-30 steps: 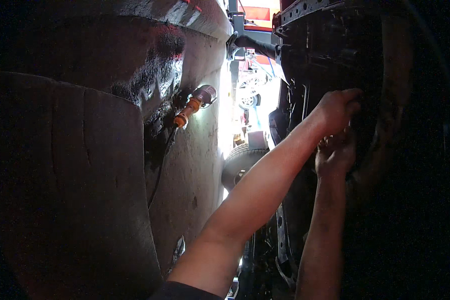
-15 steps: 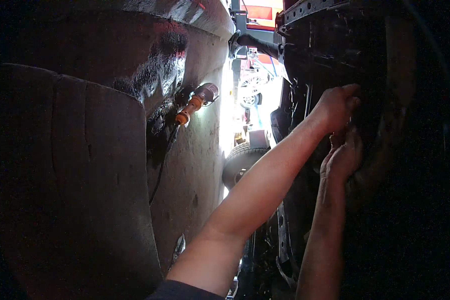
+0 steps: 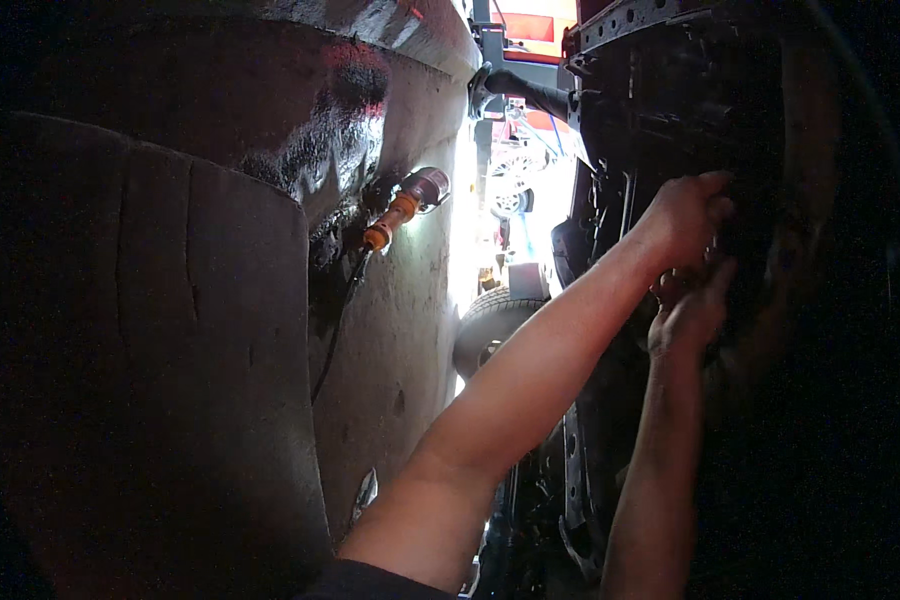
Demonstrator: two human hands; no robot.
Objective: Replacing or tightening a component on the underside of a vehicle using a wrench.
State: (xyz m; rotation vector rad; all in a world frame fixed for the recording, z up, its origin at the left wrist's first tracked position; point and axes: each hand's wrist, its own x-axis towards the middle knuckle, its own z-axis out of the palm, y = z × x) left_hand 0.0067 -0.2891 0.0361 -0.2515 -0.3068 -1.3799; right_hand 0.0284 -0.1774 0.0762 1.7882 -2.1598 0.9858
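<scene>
- Left hand (image 3: pixel 685 222): fingers curled inward at the dark vehicle underside (image 3: pixel 660 115); cannot tell whether they grip anything.
- Right hand (image 3: pixel 688 318): just below the left, fingers bent upward, tips partly in shadow; their grasp cannot be told either.
- Small bright glint between the hands; too small to identify.
- Underside: fills the right side, around and beyond both hands, mostly in deep shadow; perforated metal strip (image 3: pixel 625 22) along its top edge.
- Dark sleeve (image 3: pixel 385 582) on the left arm, at lower edge.
- Tyre (image 3: pixel 490 318): left of the left forearm, partly covered by it.
- Orange-handled lamp (image 3: pixel 398 220): against the stained grey surface (image 3: pixel 400 330), black cord trailing downward.
</scene>
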